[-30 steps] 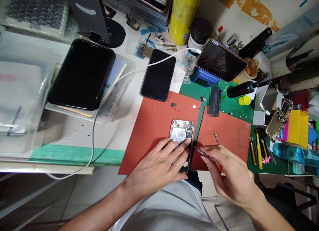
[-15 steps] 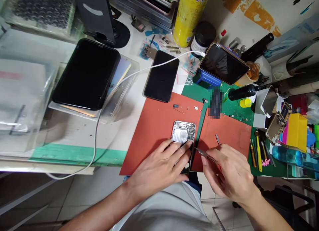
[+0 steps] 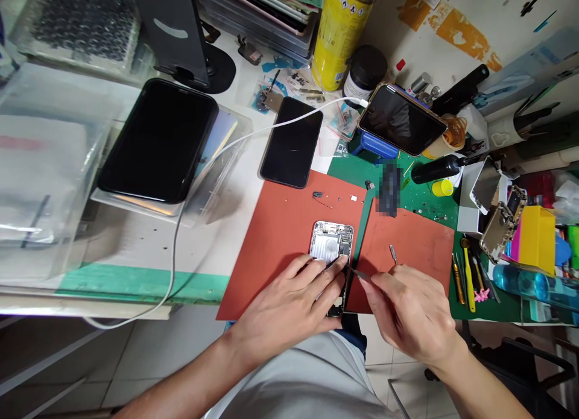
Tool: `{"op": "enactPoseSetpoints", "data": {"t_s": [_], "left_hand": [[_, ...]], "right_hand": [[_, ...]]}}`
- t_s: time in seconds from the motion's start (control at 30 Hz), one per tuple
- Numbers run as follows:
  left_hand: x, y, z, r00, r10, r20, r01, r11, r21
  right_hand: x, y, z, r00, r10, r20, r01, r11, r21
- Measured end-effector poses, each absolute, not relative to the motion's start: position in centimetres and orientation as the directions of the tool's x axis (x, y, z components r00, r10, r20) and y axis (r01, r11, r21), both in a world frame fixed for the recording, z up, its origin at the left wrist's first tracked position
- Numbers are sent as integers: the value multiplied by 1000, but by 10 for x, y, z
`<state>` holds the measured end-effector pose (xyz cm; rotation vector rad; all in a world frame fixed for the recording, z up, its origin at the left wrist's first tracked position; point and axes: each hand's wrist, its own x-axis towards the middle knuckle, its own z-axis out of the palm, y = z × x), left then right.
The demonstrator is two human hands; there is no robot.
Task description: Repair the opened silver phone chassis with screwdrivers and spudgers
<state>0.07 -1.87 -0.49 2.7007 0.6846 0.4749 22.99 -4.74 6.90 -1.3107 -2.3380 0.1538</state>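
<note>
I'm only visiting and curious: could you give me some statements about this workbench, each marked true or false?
1. The left hand lies across an opened silver phone body with bare inner parts. True.
2. The right hand is empty. False: it holds a slim dark grey metal tool.
3. The opened phone lies on a green mat. False: it lies on a flat reddish-brown mat.
4. A white cable reaches the edge of a black-screened phone propped up at a slant. True.
5. The tall yellow can lies on its side. False: it stands upright.
</note>
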Motion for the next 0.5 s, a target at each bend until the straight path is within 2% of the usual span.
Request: {"op": "enactPoseSetpoints", "data": {"t_s": [0.4,0.5], "left_hand": [[1,-18,-3,826,507,245,406,-838,366],[1,-19,-2,828,510,233,415,-837,357]], "right_hand": [[229,-45,70,-461,826,323,780,551,-295],[236,-52,77,-369,866,337,790,483,-377]]}}
